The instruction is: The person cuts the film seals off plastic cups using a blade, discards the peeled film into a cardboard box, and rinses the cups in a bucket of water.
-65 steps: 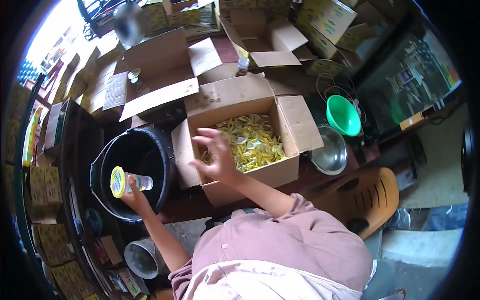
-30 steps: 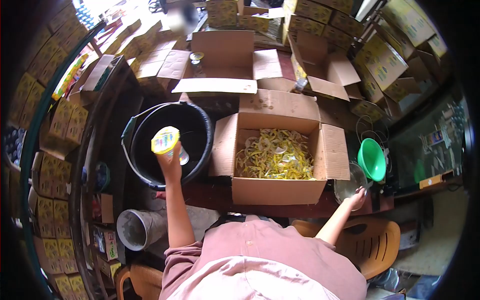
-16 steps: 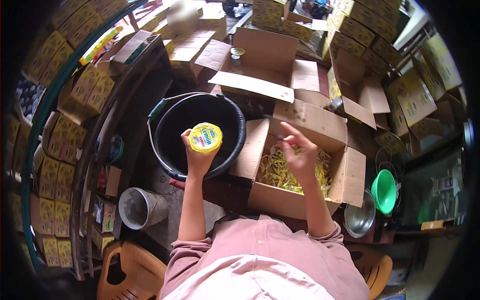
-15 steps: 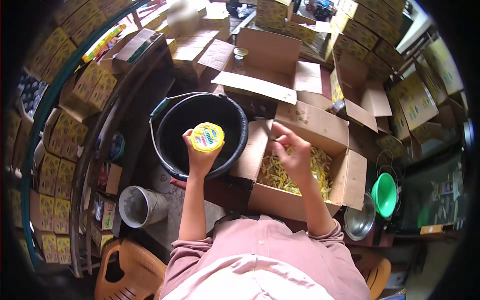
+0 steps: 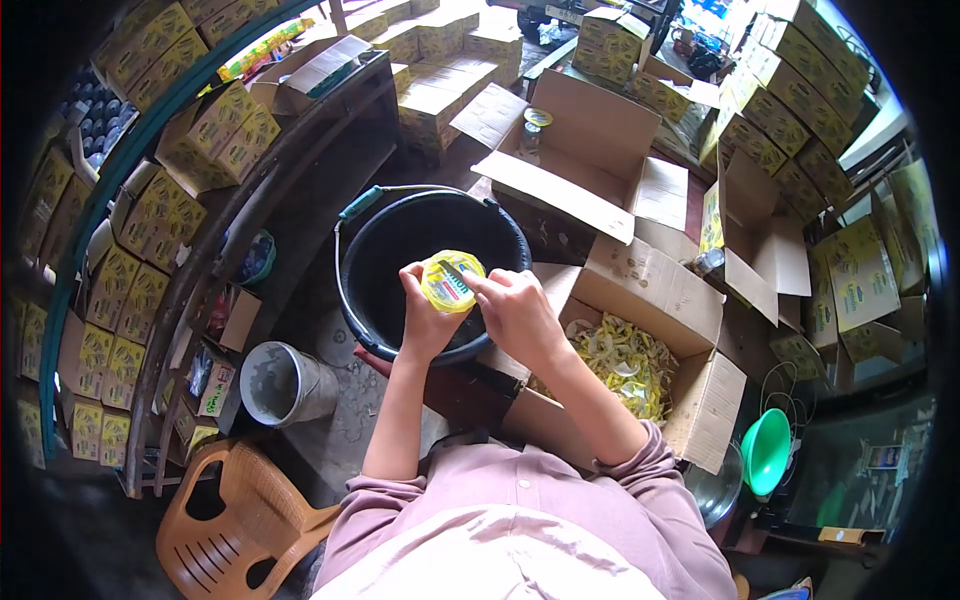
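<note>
My left hand (image 5: 428, 318) is wrapped round a plastic cup (image 5: 452, 281) with a yellow-rimmed printed lid, held upright over the near part of a black bucket (image 5: 405, 225). My right hand (image 5: 517, 312) is closed on a small dark blade-like tool (image 5: 455, 273), which lies across the lid. The fingertips of my right hand are at the lid's right edge. To the right of the bucket, an open cardboard box (image 5: 650, 295) holds yellow strips and scraps of wrapping (image 5: 625, 370).
Two more open boxes (image 5: 595, 110) (image 5: 760, 230) stand farther back, one with a cup in it. A green bowl (image 5: 765, 452) and a metal bowl (image 5: 715, 485) are at the right. A grey bucket (image 5: 285, 384) and an orange chair (image 5: 235, 520) stand at the lower left.
My right hand has moved left from above the box to the cup, bringing the dark tool onto its lid. My left hand still holds the cup. The camera view has shifted.
</note>
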Demonstrator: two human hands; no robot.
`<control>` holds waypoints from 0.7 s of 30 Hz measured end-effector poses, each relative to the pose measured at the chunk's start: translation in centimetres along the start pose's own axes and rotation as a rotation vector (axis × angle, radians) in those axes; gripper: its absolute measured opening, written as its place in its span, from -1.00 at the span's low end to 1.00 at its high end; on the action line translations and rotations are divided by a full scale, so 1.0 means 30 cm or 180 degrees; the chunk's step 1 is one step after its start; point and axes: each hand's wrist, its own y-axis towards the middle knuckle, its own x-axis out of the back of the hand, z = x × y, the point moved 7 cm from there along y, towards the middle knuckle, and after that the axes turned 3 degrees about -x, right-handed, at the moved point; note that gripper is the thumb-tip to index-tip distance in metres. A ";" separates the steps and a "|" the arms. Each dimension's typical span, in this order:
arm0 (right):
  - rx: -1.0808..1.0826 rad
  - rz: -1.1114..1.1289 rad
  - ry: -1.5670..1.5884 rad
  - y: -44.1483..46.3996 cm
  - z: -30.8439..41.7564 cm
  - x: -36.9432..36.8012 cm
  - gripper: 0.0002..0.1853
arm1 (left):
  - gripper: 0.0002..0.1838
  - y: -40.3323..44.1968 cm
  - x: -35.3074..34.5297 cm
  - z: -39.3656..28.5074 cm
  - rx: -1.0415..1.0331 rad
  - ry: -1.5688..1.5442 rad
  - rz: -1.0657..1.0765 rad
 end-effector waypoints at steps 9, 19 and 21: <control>-0.0090 -0.0052 0.0138 -0.008 -0.001 -0.016 -0.69 | -0.22 0.000 -0.002 0.011 -0.0064 -0.0040 -0.0006; -0.0095 0.0108 -0.0006 0.006 0.008 -0.029 -0.72 | -0.25 0.000 -0.012 0.025 -0.0053 -0.0039 0.0119; -0.0114 0.0097 0.0005 -0.001 0.001 -0.030 -0.72 | -0.24 0.000 -0.011 0.023 -0.0053 -0.0103 0.0075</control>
